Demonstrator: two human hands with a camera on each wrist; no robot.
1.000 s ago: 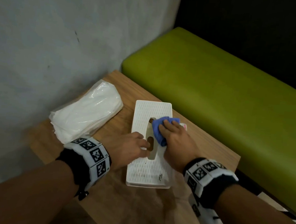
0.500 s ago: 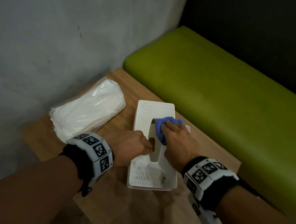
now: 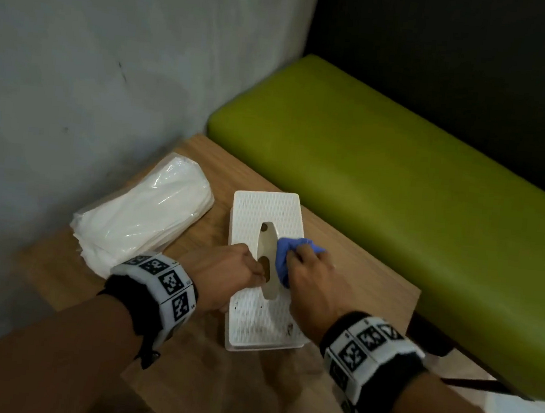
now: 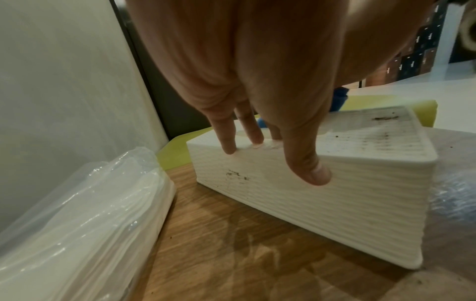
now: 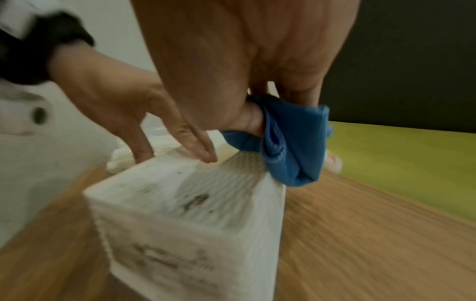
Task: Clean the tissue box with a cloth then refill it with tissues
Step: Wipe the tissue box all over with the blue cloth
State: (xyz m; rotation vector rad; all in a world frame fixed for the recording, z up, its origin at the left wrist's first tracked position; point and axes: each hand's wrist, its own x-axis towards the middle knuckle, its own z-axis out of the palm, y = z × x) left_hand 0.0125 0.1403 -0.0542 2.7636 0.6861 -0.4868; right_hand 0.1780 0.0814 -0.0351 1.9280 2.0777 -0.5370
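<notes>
A white ribbed tissue box (image 3: pixel 264 212) with dark smudges (image 3: pixel 289 329) stands on the wooden table (image 3: pixel 181 380). My left hand (image 3: pixel 225 268) grips its left edge, with the fingers (image 4: pixel 253 136) on the top by the oval slot and the thumb (image 4: pixel 309 171) down the side wall. Just right of the slot, my right hand (image 3: pixel 307 276) holds a bunched blue cloth (image 3: pixel 285 254) and presses it onto the top. The right wrist view is blurred but shows the cloth (image 5: pixel 291 142) hanging over the box's (image 5: pixel 180 224) right edge. A plastic-wrapped pack of white tissues (image 3: pixel 143 217) lies left of the box.
A grey wall (image 3: pixel 77 71) runs close along the table's left side, behind the tissue pack (image 4: pixel 77 213). A green padded bench (image 3: pixel 399 192) borders the table's far and right edges. A small white and pink thing (image 5: pixel 333 160) lies right of the box.
My right hand has slid the blue cloth a little toward me along the right side of the slot. My left hand keeps its hold on the box.
</notes>
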